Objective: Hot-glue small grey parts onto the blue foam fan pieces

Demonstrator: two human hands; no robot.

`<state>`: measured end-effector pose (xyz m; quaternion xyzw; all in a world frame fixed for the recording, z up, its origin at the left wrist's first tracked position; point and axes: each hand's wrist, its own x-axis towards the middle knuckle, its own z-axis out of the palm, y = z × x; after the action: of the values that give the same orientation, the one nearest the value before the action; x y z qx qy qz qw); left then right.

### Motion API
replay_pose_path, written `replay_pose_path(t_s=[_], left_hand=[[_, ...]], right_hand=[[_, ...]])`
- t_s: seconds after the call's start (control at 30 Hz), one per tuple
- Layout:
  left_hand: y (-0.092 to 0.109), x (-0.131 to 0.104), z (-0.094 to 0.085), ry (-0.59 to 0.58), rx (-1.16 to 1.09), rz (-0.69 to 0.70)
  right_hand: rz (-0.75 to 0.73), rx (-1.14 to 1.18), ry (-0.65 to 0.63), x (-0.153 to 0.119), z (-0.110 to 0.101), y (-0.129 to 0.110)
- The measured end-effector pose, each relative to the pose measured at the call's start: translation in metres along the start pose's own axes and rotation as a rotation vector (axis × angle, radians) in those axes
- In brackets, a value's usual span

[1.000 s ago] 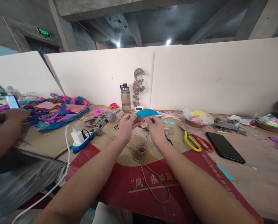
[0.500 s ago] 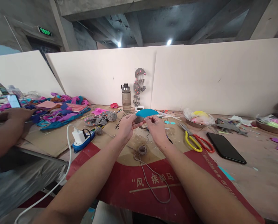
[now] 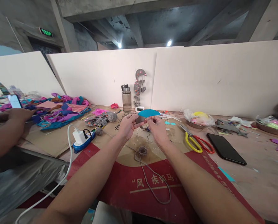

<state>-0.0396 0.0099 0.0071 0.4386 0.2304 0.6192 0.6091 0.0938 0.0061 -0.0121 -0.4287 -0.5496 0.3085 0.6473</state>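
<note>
Both hands meet above the middle of the table, around a curved felt piece, bright blue on top with grey along its lower left. My left hand pinches the grey part at its left end. The fingers of my right hand are closed on its lower edge. Below the hands lies a small coil of grey yarn; a loose loop runs from it over the red-and-brown cardboard. Behind, a grey moon-shaped hanging ornament with pink dots rests against the white board.
Scissors with yellow and red handles and a black phone lie right. A water bottle stands behind. Left are a blue power strip, felt scraps and another person's hand near a lit phone.
The felt piece has shifted very slightly to the right with my right hand. Both hands keep their grip, and the surroundings look the same.
</note>
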Motion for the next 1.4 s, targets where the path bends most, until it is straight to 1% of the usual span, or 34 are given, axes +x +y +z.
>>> replay_pose_path(t_s=[0.17,0.3,0.37,0.47,0.57,0.7,0.83,0.9,1.0,1.07,1.1,1.17,1.27,1.4], left_hand=[[-0.002,0.002,-0.003,-0.003,0.046,-0.046],[-0.009,0.006,-0.005,0.034,0.108,-0.060],[-0.013,0.005,-0.004,0.061,0.179,-0.030],[-0.017,0.004,-0.001,0.079,0.244,0.056],[-0.020,0.002,0.001,0.047,0.268,0.116],[-0.025,0.003,-0.001,-0.007,0.399,0.170],[-0.028,0.005,-0.002,0.032,0.444,0.209],[-0.028,0.004,-0.002,0.071,0.542,0.234],[-0.027,0.001,-0.004,0.136,0.838,0.344],[-0.027,0.000,-0.005,0.138,0.980,0.425],[-0.027,0.000,-0.006,0.129,1.007,0.451],[-0.028,-0.001,-0.007,0.111,1.008,0.466],[-0.030,-0.002,-0.006,0.106,0.958,0.437],[-0.027,-0.006,0.001,0.062,0.796,0.311]], right_hand=[[-0.009,-0.076,-0.007,-0.004,0.001,-0.008],[-0.014,-0.173,0.018,-0.007,0.002,-0.012],[-0.021,-0.237,0.055,-0.008,0.002,-0.012],[-0.039,-0.287,0.090,-0.009,0.001,-0.013],[-0.057,-0.309,0.104,-0.009,0.000,-0.012],[-0.076,-0.338,0.117,-0.008,0.000,-0.010],[-0.077,-0.361,0.136,-0.009,0.000,-0.010],[-0.091,-0.383,0.144,-0.009,0.001,-0.010],[-0.126,-0.407,0.149,-0.009,0.002,-0.009],[-0.151,-0.409,0.139,-0.009,0.002,-0.008],[-0.162,-0.402,0.135,-0.009,0.003,-0.007],[-0.185,-0.393,0.113,-0.009,0.003,-0.007],[-0.223,-0.406,0.060,-0.011,0.003,-0.009],[-0.288,-0.461,-0.009,-0.014,0.003,-0.011]])
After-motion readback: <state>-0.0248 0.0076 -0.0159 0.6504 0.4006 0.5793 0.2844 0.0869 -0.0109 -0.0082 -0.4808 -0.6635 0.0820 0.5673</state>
